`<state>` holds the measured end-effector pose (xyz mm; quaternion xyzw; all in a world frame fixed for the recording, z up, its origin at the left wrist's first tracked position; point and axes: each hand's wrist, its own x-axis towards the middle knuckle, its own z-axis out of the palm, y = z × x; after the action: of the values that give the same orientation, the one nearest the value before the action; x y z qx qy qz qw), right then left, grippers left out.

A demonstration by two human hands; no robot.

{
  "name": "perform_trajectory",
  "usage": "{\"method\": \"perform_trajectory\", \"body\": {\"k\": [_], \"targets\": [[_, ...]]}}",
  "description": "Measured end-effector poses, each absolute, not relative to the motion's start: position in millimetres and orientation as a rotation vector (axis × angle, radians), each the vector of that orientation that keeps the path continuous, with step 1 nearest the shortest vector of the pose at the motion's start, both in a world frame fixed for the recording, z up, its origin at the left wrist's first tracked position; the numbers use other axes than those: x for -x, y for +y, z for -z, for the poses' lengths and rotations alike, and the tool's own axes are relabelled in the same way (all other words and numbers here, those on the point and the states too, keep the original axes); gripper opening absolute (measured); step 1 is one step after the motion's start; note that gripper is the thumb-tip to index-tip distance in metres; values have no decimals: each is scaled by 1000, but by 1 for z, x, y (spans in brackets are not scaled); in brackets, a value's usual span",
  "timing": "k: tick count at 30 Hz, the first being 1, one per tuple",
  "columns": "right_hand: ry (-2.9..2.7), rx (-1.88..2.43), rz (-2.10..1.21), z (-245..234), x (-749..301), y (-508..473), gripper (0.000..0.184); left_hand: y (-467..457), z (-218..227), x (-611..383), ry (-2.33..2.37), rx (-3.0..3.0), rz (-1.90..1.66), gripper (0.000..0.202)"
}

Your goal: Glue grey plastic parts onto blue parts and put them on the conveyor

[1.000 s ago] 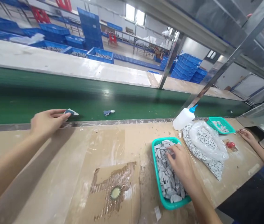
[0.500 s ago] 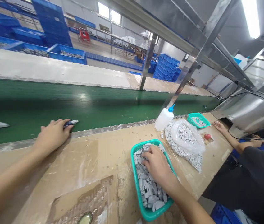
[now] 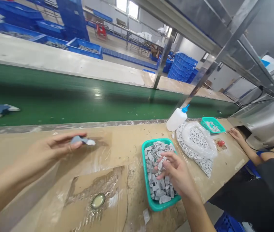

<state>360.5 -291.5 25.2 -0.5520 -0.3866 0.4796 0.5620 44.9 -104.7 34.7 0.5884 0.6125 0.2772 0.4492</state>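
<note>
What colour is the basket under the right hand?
The basket is turquoise-green, best seen in the head view.

Well to the left of the nearer teal basket (image 3: 160,207), the left hand (image 3: 54,146) is pinching with thumb and fingers extended, the left forearm (image 3: 8,180) slanting behind it. The right hand (image 3: 177,174) is hovering over the basket's right side, thumb and fingertips pinching, the right forearm (image 3: 197,209) angling past its near corner.
</note>
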Motion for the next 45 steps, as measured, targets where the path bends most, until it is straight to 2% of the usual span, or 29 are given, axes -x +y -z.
{"method": "perform_trajectory", "body": {"k": [2,5,7,13,24,32,45], "targets": [[-793,1206,-1223,-28,-350,-297,39,-138,-30,-43,1398,-1088,-715,78],[-806,1203,-1259,-30,-334,-302,42,-179,-22,-44,1242,-753,-785,62],[-873,1240,-1278,-28,-323,-306,40,-198,-18,-44,1138,-631,-800,53],[-1066,1273,-1362,-8,-284,-320,30,-219,-19,-42,904,-488,-733,47],[-1628,1561,-618,28,-244,-314,24,-220,15,-31,715,-673,-692,36],[-1926,1347,-293,32,-233,-308,43,-216,23,-30,740,-625,-799,23],[-2147,1344,-41,29,-226,-310,42,-218,17,-28,734,-626,-777,21]]}}
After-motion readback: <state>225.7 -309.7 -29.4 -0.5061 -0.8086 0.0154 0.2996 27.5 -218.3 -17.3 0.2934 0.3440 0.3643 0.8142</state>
